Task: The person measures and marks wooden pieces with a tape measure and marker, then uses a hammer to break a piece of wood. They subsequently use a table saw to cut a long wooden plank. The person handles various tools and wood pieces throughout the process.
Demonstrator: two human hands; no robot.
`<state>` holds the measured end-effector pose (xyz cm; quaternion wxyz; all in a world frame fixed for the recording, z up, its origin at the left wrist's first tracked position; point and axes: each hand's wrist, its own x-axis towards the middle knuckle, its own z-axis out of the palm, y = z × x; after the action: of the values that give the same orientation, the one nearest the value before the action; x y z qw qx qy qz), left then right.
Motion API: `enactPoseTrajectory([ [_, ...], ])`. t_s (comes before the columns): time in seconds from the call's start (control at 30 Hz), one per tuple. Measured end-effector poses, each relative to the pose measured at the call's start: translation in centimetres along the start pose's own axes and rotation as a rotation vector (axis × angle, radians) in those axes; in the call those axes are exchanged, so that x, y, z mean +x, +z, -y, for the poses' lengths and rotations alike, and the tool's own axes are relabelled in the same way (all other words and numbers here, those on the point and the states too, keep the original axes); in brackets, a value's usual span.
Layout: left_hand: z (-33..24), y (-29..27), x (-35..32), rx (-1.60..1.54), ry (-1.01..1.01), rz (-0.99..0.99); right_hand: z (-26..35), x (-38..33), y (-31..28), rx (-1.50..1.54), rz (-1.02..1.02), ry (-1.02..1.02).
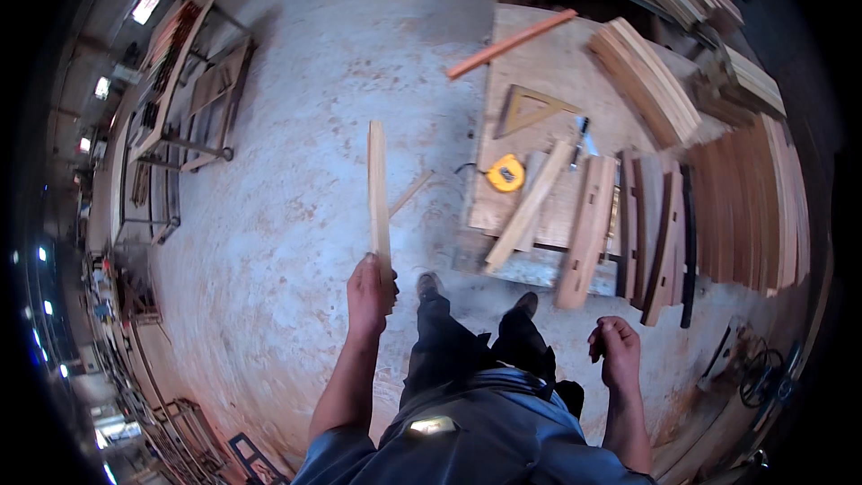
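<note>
My left hand (367,295) is wrapped round the near end of a pale wooden strip (378,189), which points away from me above the floor. On the right, my right hand (617,348) hangs in the air with its fingers curled in, and I see nothing in it. The closest thing to it is a light wooden piece with slots (586,238), sticking out over the table's near edge. Left of that piece, another pale strip (530,207) lies slanted on the table (539,36).
On the table lie a yellow tape measure (505,173), a set square (534,111), a reddish strip (512,42) and stacked curved boards (642,81). More boards (741,207) stand in a row at right. A wood scrap (411,192) lies on the floor. A rack (189,99) stands far left.
</note>
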<state>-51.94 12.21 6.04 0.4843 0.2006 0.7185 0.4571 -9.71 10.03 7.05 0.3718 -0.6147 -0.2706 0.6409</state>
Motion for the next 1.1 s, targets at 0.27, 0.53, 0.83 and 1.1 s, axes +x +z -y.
enactPoseTrajectory([
  [0.27,8.6,-18.8,4.4,0.413,0.493,-0.171,0.0,3.1,24.5,-0.416,0.24,-0.011],
  [0.53,2.7,-35.8,4.4,0.232,-0.16,-0.363,-1.6,5.6,47.2,-0.69,0.644,0.027],
  [0.83,-3.6,-38.5,15.5,0.082,-0.094,-0.411,-1.5,17.2,57.8,-1.155,0.795,-0.018],
  [1.1,-16.0,-40.3,35.9,0.034,0.141,-0.232,-0.1,43.6,67.5,-0.954,0.902,-0.147],
])
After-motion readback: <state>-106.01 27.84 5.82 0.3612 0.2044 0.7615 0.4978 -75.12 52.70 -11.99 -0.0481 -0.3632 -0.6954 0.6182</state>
